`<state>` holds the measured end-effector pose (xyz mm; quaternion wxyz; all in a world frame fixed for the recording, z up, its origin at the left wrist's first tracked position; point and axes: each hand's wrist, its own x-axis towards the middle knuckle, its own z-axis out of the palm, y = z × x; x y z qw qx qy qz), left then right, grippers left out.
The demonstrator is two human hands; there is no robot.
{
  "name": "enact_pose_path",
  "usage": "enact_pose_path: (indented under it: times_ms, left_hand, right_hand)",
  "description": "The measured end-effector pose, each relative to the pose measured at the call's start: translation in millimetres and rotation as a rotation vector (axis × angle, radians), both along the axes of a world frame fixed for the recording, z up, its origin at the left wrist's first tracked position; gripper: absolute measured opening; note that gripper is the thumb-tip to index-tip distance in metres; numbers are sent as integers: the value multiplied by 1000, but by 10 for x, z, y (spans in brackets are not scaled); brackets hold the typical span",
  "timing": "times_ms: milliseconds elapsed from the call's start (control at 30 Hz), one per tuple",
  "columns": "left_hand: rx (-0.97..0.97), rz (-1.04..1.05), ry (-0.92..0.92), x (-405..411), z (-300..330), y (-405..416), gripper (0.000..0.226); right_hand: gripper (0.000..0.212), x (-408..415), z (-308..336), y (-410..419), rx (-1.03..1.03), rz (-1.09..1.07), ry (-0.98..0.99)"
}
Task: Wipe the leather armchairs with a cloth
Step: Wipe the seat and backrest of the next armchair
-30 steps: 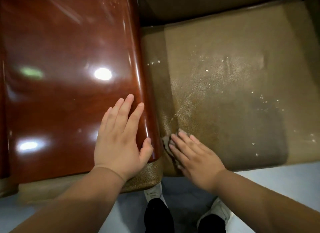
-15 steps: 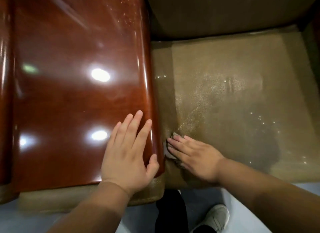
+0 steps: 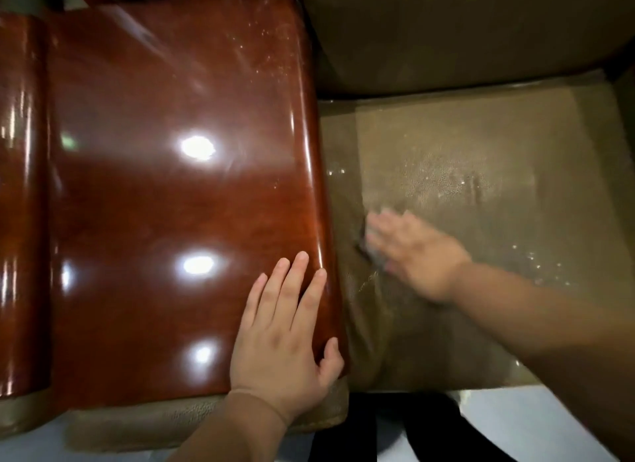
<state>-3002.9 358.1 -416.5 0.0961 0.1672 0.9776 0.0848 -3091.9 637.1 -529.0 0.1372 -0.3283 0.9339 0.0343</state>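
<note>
Glossy red-brown wood of the wide armrest (image 3: 171, 203) lies under your left hand (image 3: 285, 341); the fingers are straight and a little spread, the palm flat near the inner edge. Your right hand (image 3: 415, 252) is blurred on the tan leather seat (image 3: 481, 159) of the armchair, just beside the armrest. It presses on a grey cloth (image 3: 369, 245), mostly hidden beneath it; the fingers look extended, but you cannot tell surely
</note>
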Motion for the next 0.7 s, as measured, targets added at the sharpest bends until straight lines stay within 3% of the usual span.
enact_pose_path:
  times_ms: [100,133,200,267,367,433,567,600,700]
  left_hand:
    - [10,11,-13,29,-45,-10,90]
    - [16,12,-23,39,-44,-11,90]
    - [9,21,-46,35,11,3,88]
    - [38,82,-35,-123,84,63,80]
    - [106,218,43,-755,144,227,73]
    - [83,294,128,-1290,115,297,73]
    - [7,402,119,-1725,-43,265,76]
    - [2,402,116,-1709,-70,257,77]
    - [17,371,124,-1690,-77,277,78]
  right_hand:
    - [67,-423,80,-38,92,-557,-143]
    - [66,-359,87,-152,78,-633,-167]
    - [68,38,31,-388,-26,-446,-173]
    - [72,545,-47,-459,-156,-80,-186]
    - [69,445,-108,-210,-129,241,-220]
    - [66,-32,-168,-165,-147,159,-89]
    - [64,-689,-130,-409,-104,-439,-132]
    - [66,-595,-138,-478,-134,-391,-136]
    - [65,10,-151,-486,-232,102,-137]
